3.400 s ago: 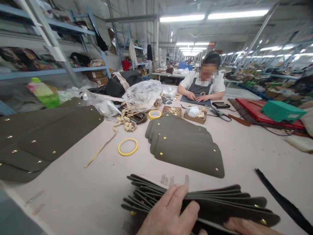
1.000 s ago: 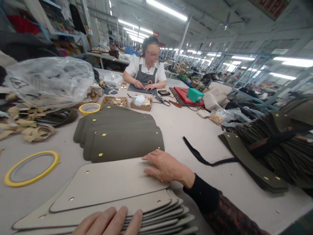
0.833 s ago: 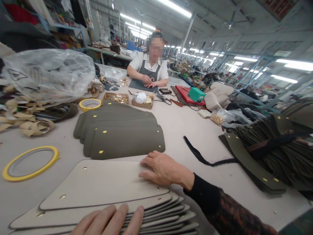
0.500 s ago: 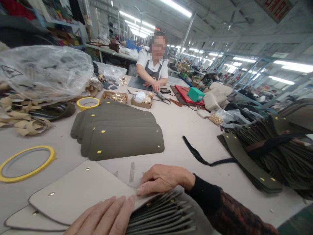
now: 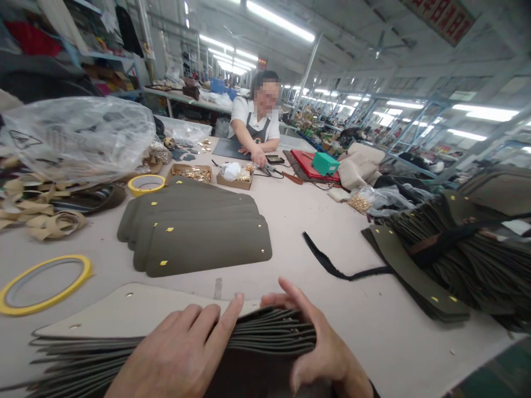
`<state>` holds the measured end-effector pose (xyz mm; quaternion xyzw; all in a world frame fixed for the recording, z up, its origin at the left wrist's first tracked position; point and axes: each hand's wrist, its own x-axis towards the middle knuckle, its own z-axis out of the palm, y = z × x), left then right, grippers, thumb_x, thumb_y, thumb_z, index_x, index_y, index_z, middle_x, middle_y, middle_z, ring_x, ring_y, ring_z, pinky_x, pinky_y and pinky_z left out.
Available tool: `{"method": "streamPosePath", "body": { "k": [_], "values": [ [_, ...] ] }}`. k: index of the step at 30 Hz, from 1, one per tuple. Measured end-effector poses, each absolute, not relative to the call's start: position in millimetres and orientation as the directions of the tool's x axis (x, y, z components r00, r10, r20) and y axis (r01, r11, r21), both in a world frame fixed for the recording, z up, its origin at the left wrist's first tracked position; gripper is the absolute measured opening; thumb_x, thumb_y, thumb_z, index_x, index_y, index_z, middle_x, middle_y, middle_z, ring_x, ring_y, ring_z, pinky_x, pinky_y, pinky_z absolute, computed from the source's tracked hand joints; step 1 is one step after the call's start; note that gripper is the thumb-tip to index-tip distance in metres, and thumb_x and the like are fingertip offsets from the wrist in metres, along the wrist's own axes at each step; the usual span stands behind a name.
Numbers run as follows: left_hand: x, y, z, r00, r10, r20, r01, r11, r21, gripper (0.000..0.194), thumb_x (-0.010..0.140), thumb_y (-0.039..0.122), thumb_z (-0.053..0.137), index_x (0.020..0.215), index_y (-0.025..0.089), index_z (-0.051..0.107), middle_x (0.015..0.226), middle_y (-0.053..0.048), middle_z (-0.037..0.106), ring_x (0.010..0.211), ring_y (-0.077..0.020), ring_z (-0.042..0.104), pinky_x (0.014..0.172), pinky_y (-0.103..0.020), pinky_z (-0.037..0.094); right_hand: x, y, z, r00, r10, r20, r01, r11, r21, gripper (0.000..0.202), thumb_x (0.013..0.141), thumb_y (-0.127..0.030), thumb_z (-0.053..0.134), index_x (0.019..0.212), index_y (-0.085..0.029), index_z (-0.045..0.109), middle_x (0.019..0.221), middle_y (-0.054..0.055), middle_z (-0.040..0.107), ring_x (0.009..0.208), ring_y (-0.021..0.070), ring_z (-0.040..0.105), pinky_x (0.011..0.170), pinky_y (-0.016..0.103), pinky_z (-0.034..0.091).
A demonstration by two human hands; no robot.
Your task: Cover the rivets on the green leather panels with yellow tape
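A thick stack of dark olive panels (image 5: 274, 337) with a cream-coloured upper face (image 5: 145, 304) and small metal fittings leans in front of me, layered edges towards me. My left hand (image 5: 178, 342) lies over the near side of the stack, forefinger stretched along the top edge. Around the stack's right end curves my right hand (image 5: 319, 342), its fingers behind and the thumb apart on the near side. Just beyond, overlapping olive panels (image 5: 207, 243) lie flat with yellow marks on their corners.
Yellow tape rolls (image 5: 85, 271) lie at left, near a clear plastic bag (image 5: 78, 138). Small boxes of metal parts (image 5: 191, 173) stand farther back. A co-worker (image 5: 257, 127) leans over the table's far end. A black strip (image 5: 327, 262) and bundled olive panels (image 5: 418, 276) lie at right.
The stack has tilted up, so its layered edges now face me. My right hand has shifted from the cream face to the stack's right end, thumb spreading away. The co-worker's head has lowered.
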<state>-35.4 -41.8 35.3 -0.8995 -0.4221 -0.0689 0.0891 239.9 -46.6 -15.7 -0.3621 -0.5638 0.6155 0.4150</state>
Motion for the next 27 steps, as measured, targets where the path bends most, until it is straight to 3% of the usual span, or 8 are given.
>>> {"method": "streamPosePath", "body": {
  "k": [4, 8, 11, 13, 15, 17, 21, 27],
  "values": [
    [-32, -36, 43, 0.662, 0.733, 0.159, 0.748, -0.66, -0.072, 0.075, 0.072, -0.004, 0.035, 0.142, 0.02, 0.042, 0.104, -0.006, 0.069, 0.087, -0.0211, 0.063, 0.078, -0.034, 0.053, 237, -49, -29, -0.389, 0.92, 0.038, -0.106, -0.004, -0.994, 0.134, 0.036, -0.048, 0.095, 0.15, -0.027, 0.028, 0.141, 0.017, 0.049, 0.13, 0.0352, 0.048, 0.11, 0.05, 0.033],
    [-32, -32, 48, 0.659, 0.748, 0.082, 0.75, -0.661, -0.002, 0.075, 0.071, -0.005, 0.032, 0.142, 0.016, 0.044, 0.107, -0.01, 0.069, 0.092, -0.0245, 0.064, 0.08, -0.039, 0.055, 234, -45, -23, -0.406, 0.914, 0.025, 0.059, 0.053, -0.997, 0.137, 0.037, -0.04, 0.097, 0.152, -0.021, 0.025, 0.138, 0.016, 0.053, 0.125, 0.0334, 0.053, 0.108, 0.045, 0.038],
    [-27, -31, 52, 0.63, 0.776, 0.007, 0.776, -0.63, 0.03, 0.075, 0.073, -0.006, 0.031, 0.143, 0.017, 0.041, 0.113, -0.011, 0.068, 0.097, -0.0267, 0.063, 0.086, -0.044, 0.054, 223, -42, -21, -0.308, 0.949, 0.065, 0.204, 0.133, -0.97, 0.096, 0.054, -0.03, 0.091, 0.139, -0.02, 0.049, 0.123, 0.012, 0.065, 0.114, 0.0288, 0.061, 0.101, 0.039, 0.047],
    [-29, -30, 55, 0.617, 0.786, -0.034, 0.786, -0.614, 0.065, 0.074, 0.076, -0.005, 0.031, 0.146, 0.02, 0.037, 0.113, -0.01, 0.068, 0.098, -0.0263, 0.062, 0.087, -0.045, 0.053, 216, -40, -22, -0.261, 0.959, 0.11, 0.226, 0.172, -0.959, 0.055, 0.066, -0.027, 0.084, 0.118, -0.019, 0.066, 0.109, 0.009, 0.072, 0.099, 0.0255, 0.068, 0.091, 0.035, 0.054],
    [-43, -29, 58, 0.561, 0.826, -0.055, 0.827, -0.554, 0.096, 0.075, 0.078, -0.001, 0.039, 0.148, 0.025, 0.032, 0.112, -0.007, 0.068, 0.097, -0.0261, 0.063, 0.088, -0.046, 0.051, 212, -37, -23, -0.234, 0.965, 0.117, 0.2, 0.166, -0.966, 0.032, 0.072, -0.027, 0.08, 0.101, -0.018, 0.073, 0.098, 0.008, 0.075, 0.086, 0.0238, 0.071, 0.08, 0.032, 0.057],
    [-67, -29, 60, 0.447, 0.893, -0.052, 0.89, -0.437, 0.131, 0.078, 0.076, 0.006, 0.052, 0.148, 0.028, 0.032, 0.116, -0.006, 0.067, 0.102, -0.0273, 0.062, 0.092, -0.047, 0.049, 212, -33, -25, -0.21, 0.974, 0.088, 0.177, 0.126, -0.976, 0.029, 0.071, -0.028, 0.081, 0.097, -0.018, 0.074, 0.095, 0.007, 0.076, 0.083, 0.0244, 0.071, 0.076, 0.032, 0.059],
    [-120, -28, 63, 0.271, 0.962, -0.031, 0.926, -0.251, 0.282, 0.066, 0.067, 0.023, 0.07, 0.131, 0.029, 0.054, 0.129, -0.004, 0.063, 0.116, -0.027, 0.058, 0.101, -0.04, 0.043, 214, -21, -27, -0.154, 0.987, 0.039, 0.2, 0.07, -0.977, 0.027, 0.069, -0.029, 0.081, 0.092, -0.019, 0.076, 0.093, 0.007, 0.077, 0.084, 0.0267, 0.071, 0.077, 0.036, 0.059],
    [-136, 1, 75, 0.266, 0.964, -0.008, 0.897, -0.244, 0.367, 0.036, 0.069, 0.024, 0.065, 0.105, 0.03, 0.066, 0.102, 0.002, 0.072, 0.093, -0.0236, 0.066, 0.08, -0.034, 0.047, 203, 8, -21, -0.112, 0.993, 0.024, 0.132, 0.039, -0.99, 0.043, 0.06, -0.029, 0.086, 0.101, -0.02, 0.075, 0.1, 0.008, 0.076, 0.096, 0.0309, 0.068, 0.088, 0.045, 0.055]
  ]
}}
